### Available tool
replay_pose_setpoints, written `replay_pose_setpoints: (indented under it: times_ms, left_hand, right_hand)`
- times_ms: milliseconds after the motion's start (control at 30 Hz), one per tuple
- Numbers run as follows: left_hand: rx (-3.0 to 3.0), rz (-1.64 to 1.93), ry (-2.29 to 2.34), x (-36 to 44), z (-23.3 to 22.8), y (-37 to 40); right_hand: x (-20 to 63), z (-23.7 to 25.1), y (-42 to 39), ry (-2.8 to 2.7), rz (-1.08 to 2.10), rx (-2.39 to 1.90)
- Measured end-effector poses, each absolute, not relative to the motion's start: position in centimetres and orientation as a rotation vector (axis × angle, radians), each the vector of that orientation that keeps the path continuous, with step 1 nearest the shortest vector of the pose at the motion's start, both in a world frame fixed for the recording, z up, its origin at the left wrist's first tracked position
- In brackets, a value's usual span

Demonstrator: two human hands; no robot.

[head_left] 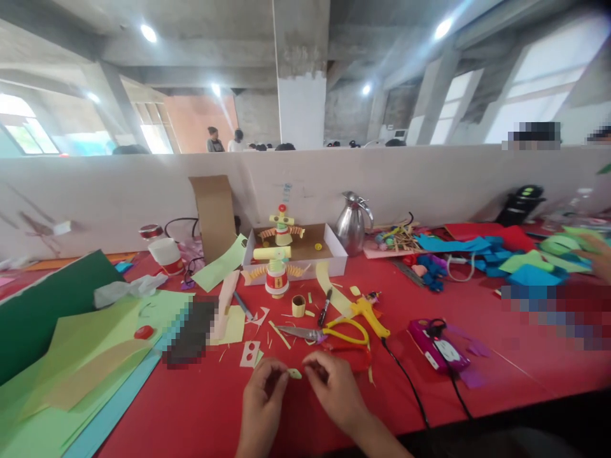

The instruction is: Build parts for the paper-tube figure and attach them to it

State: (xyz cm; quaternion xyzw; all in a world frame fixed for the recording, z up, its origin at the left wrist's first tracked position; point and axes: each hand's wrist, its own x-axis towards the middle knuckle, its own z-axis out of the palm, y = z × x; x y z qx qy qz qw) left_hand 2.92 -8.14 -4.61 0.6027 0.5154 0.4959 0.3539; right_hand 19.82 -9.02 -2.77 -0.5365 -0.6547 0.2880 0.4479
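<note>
Low over the red table, my left hand [267,391] pinches a small pale green paper piece [295,374] by its left side. Facing it from the right is my right hand [334,385], its fingers curled with thumb and forefinger together; anything between them is too small to make out. Beyond my hands lie yellow-handled scissors [348,332], a black marker [325,306] and a small paper ring [298,306]. A card scrap with two round holes [250,354] is just past my left hand. Farther back stands a paper figure with pleated arms [277,273].
A second paper figure [282,230] stands by a shallow white box [337,251]. A yellow glue gun [371,318] trails a cord near a purple power socket [439,350]. Coloured sheets [109,331] cover the left side. A metal jug [352,222] and another person's hand [599,254] are to the right.
</note>
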Motion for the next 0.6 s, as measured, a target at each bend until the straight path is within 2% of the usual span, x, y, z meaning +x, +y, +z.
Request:
replay_pose_setpoints:
  times_ms: [167,333,467,600]
  left_hand:
    - [1.530,1.251,1.363,2.8,-5.0,-7.9]
    - [1.573,1.227,1.393,2.5,-5.4,-7.5]
    - [1.605,1.203,1.402,2.2,-5.8,-7.5]
    - [1.579,1.204,1.391,2.2,-6.0,-7.5]
  right_hand:
    - [23.1,3.8,-4.5,-1.505,0.447,-1.387]
    - [24.7,9.3,4.2,-1.728,0.323,-1.624]
    - [24.2,10.4,7.8,-1.802,0.321,-1.649]
    - [24.2,9.5,6.2,-1.806,0.282,-1.706]
